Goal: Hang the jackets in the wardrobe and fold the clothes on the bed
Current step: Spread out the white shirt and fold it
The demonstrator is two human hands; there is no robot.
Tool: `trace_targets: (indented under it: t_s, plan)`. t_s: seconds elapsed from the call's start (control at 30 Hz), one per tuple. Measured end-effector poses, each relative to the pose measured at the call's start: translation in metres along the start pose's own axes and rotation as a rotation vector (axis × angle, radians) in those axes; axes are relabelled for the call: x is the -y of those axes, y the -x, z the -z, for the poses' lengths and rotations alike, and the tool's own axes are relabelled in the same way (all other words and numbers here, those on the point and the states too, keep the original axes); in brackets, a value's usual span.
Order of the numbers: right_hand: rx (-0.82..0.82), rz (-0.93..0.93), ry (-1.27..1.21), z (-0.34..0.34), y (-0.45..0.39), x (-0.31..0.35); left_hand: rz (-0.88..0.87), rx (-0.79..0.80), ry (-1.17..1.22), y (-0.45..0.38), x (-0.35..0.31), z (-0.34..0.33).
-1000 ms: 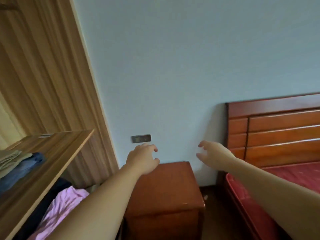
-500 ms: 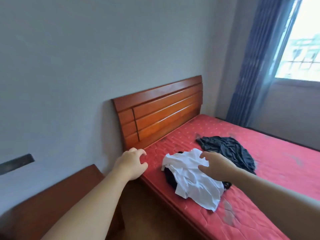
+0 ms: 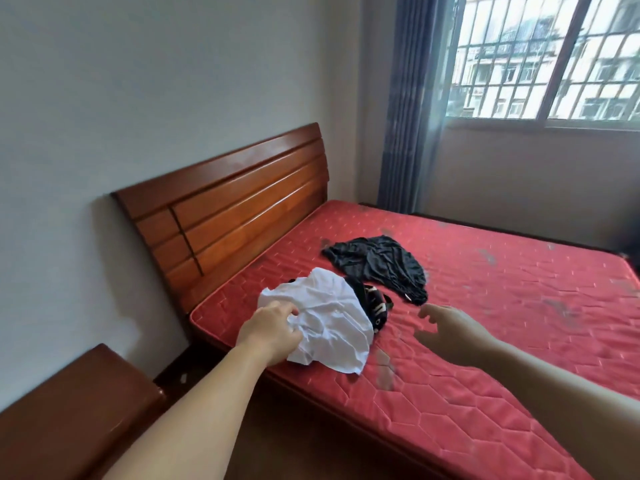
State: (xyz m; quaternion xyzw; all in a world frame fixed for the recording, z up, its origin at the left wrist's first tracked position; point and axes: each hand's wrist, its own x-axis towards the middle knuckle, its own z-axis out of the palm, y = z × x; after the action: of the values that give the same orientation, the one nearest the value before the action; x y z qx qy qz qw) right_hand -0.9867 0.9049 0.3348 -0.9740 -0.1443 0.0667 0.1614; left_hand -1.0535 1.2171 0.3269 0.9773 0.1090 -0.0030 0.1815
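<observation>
A red mattress [image 3: 485,306] holds crumpled clothes. The left hand [image 3: 272,332] grips the white shirt [image 3: 332,327]; the right hand [image 3: 450,329] hovers with fingers spread, holding nothing.

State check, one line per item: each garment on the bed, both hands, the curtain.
white garment: crumpled, unfolded, left side gripped
black patterned garment: bunched, partly under the white one
dark grey garment: crumpled, unfolded, untouched
left hand: gripping the white garment
right hand: open, above the mattress, holding nothing
curtain: drawn aside
</observation>
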Motion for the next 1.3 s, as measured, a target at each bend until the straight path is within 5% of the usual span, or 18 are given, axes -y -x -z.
trace_targets:
  t_s: [0.4,0.8,1.3]
  plan:
    - [0.025,-0.027,-0.092,-0.003,-0.065,-0.082,0.029,0.072,-0.082,-0.061,-0.071,-0.040]
    - [0.138,-0.051,0.005,-0.083,-0.248,-0.034,0.093,0.129,0.021,-0.243,0.044,-0.104]
    - [0.382,-0.058,-0.122,-0.203,-0.447,-0.008,0.337,0.302,-0.023,-0.365,0.138,-0.168]
